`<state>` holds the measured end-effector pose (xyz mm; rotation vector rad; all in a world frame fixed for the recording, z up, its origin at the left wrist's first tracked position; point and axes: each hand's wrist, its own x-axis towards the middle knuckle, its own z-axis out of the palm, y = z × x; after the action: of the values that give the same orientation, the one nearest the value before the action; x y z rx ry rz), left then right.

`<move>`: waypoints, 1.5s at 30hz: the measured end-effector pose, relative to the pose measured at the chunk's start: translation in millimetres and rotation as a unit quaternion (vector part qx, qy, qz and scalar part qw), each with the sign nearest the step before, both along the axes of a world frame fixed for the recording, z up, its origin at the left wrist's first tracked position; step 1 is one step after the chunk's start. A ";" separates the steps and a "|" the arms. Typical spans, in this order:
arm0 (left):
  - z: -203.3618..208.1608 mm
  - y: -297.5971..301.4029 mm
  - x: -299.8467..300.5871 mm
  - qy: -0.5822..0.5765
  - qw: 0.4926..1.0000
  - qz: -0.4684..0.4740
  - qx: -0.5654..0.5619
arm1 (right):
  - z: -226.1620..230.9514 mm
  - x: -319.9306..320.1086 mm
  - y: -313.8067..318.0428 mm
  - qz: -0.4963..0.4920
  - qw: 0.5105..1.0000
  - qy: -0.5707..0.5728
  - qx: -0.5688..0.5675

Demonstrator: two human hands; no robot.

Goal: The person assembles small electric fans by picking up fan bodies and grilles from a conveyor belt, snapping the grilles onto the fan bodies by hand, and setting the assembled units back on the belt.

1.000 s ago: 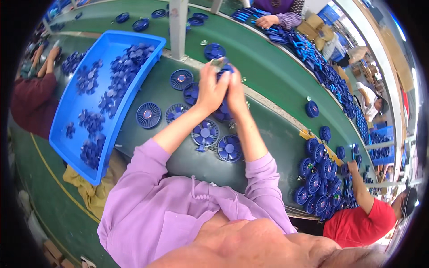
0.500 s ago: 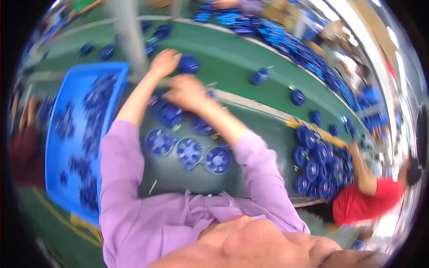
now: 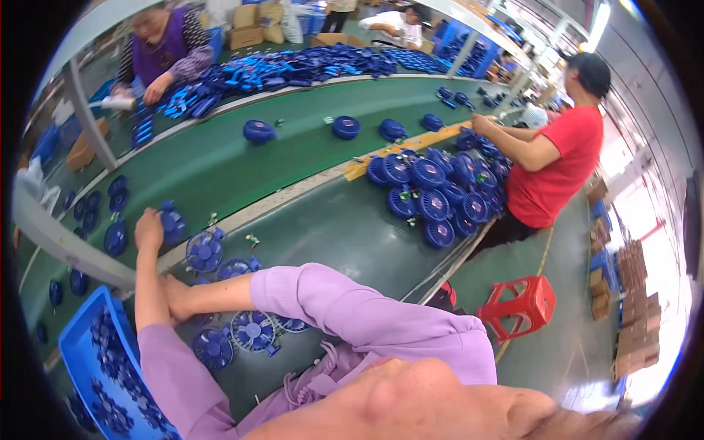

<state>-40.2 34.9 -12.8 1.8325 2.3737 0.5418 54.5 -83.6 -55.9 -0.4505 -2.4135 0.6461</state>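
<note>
At the left, my left hand (image 3: 149, 231) is closed on the edge of a round blue fan housing (image 3: 172, 222), at the near side of the green conveyor belt (image 3: 301, 139). My right hand (image 3: 174, 297) is just below, partly covered by my left forearm, and its fingers are hidden. Around it on the dark bench (image 3: 315, 227) lie several round fan frames with blue blades (image 3: 253, 331). Another fan frame (image 3: 204, 251) rests close to the held housing.
A blue bin (image 3: 126, 323) of small blue fan blades stands at lower left. Fans are piled (image 3: 433, 194) farther right, beside a person in red (image 3: 565, 161). Blue housings (image 3: 346, 127) sit on the belt. A grey post (image 3: 70, 238) rises near my left hand. A red stool (image 3: 517, 304) stands right.
The view has swung to the right, so my hands and the bin appear lower and farther left. My right hand has come behind my left forearm.
</note>
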 end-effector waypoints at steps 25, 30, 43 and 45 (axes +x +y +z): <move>31.5 -182.2 45.9 -0.539 0.780 0.048 0.315 | 127.5 154.8 3.3 -0.033 0.967 0.250 0.029; 47.2 -198.0 100.6 -0.770 0.584 0.059 0.250 | 115.1 148.3 -13.6 0.022 0.978 0.186 0.089; 62.7 -214.3 157.7 -0.645 0.634 0.061 0.423 | 84.1 126.5 -24.9 0.120 0.952 0.270 -0.084; 66.2 -217.5 169.4 -0.557 0.692 0.098 0.449 | 93.3 131.1 -35.6 0.129 0.942 0.248 -0.186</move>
<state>129.2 -182.6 53.5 0.7399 1.3879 2.2955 185.6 -119.2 37.5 -0.0942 -1.8824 1.1855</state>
